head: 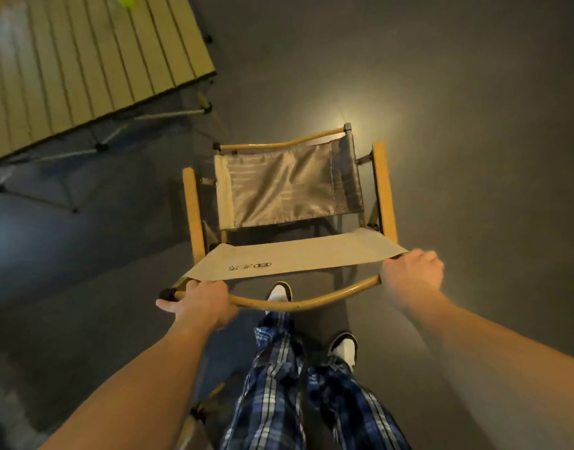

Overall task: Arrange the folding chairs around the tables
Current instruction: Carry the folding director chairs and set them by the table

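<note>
My left hand (199, 302) was curled round the curved wooden top bar (298, 303) of the folding chair (289, 203), gripping it near its left end, just beside the black end cap. My right hand (412, 271) gripped the same bar at its right end, fingers wrapped over where the beige backrest cloth (295, 254) met the frame. The chair stood open right in front of me at twelve o'clock, its grey mesh seat (289, 186) facing away, the two wooden armrests running down either side. The slatted table (84, 60) lay at about ten o'clock, near the chair but apart from it, its thin legs spread on the dark floor (474, 92). Below the bar, at six o'clock, my plaid trousers (279, 384) and white-toed shoes (344, 347) showed.
</note>
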`<state>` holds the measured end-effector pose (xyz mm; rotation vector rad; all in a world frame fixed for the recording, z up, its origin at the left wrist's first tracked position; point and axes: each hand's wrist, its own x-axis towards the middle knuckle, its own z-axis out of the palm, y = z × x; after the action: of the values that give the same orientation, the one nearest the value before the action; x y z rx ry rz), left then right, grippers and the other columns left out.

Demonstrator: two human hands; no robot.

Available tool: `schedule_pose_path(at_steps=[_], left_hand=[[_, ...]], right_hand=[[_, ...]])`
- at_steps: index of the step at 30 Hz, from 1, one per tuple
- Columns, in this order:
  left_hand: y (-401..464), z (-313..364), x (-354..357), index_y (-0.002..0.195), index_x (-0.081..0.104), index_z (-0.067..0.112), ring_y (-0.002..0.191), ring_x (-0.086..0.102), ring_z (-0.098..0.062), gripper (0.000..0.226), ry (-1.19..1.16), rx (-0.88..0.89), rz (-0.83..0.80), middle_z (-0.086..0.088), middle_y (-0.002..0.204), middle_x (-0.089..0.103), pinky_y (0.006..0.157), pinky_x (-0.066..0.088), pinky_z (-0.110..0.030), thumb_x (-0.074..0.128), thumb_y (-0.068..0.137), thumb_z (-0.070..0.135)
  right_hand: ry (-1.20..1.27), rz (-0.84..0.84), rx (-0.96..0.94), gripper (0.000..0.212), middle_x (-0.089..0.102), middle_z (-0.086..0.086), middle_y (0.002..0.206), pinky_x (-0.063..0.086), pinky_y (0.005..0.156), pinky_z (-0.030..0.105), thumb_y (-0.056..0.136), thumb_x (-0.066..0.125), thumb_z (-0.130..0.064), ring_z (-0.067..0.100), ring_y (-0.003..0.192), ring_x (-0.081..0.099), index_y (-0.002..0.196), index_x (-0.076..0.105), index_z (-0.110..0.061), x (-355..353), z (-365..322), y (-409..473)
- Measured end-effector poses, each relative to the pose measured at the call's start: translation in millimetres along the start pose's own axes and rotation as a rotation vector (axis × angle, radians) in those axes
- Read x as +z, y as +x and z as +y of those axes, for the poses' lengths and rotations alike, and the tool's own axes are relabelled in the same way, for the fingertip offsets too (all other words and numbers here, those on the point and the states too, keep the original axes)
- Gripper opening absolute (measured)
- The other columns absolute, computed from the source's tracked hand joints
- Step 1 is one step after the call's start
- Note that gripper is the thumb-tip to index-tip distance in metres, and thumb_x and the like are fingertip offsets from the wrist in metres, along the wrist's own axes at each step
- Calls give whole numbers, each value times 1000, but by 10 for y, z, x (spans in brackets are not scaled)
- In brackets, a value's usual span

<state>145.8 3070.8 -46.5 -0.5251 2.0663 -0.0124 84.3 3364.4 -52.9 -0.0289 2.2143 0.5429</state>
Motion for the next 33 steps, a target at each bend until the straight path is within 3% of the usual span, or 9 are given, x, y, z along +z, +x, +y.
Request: schedule_pose_path(at_steps=[3, 6, 10, 12, 15, 17, 22, 33], left_hand=[[-13, -328, 285, 78, 58, 25, 107, 37, -28, 12, -84, -66, -48, -2, 98, 46, 98, 9, -83, 49, 87, 28], [-38, -520, 472, 80, 55, 27, 112, 37, -29, 10, -161, -104, -87, -1, 98, 46, 100, 12, -80, 48, 87, 27], [-11, -728, 605, 110, 62, 24, 122, 45, -33, 29, -166, -143, -4, -4, 125, 56, 101, 34, -64, 52, 87, 38], [60, -861, 609, 109, 62, 23, 118, 48, -33, 30, -161, -154, -19, -4, 123, 57, 100, 37, -61, 54, 86, 40], [118, -994, 572, 81, 52, 27, 92, 39, -24, 16, -140, -105, -116, 1, 95, 49, 102, 30, -68, 58, 84, 41], [101, -1016, 519, 80, 54, 29, 98, 34, -25, 9, -223, -113, -107, 1, 85, 40, 100, 16, -79, 51, 89, 30], [55, -972, 536, 87, 58, 26, 121, 31, -29, 12, -300, -162, -85, -1, 98, 42, 97, 7, -84, 49, 88, 18], [83, -1165, 649, 86, 58, 26, 114, 34, -28, 15, -291, -142, -3, -2, 95, 43, 99, 6, -83, 47, 88, 16]], right_hand=[[-68, 61, -54, 36, 53, 17, 120, 42, 79, 39, 92, 52, -21, 37, 107, 48, 126, 62, -15, -78, -279, -39], [-128, 90, -87, 37, 52, 18, 123, 41, 80, 39, 91, 51, -18, 37, 109, 47, 127, 61, -13, -162, -474, -65], [-190, 127, -106, 35, 51, 20, 124, 42, 83, 40, 94, 48, -19, 37, 110, 47, 126, 61, -11, -310, -700, -91], [-221, 131, -115, 35, 51, 21, 124, 42, 82, 41, 95, 47, -19, 38, 110, 47, 126, 61, -11, -358, -830, -98], [-263, 128, -109, 36, 50, 22, 123, 45, 83, 42, 93, 49, -19, 39, 109, 47, 127, 60, -10, -417, -971, -108], [-276, 117, -102, 38, 51, 22, 123, 47, 84, 42, 93, 50, -19, 39, 110, 47, 128, 59, -9, -457, -1030, -127], [-308, 95, -119, 39, 51, 20, 123, 48, 88, 41, 92, 57, -24, 38, 112, 48, 129, 59, -12, -502, -1066, -156], [-305, 94, -113, 37, 52, 20, 116, 49, 87, 42, 90, 58, -27, 38, 106, 48, 124, 61, -12, -406, -1220, -241]])
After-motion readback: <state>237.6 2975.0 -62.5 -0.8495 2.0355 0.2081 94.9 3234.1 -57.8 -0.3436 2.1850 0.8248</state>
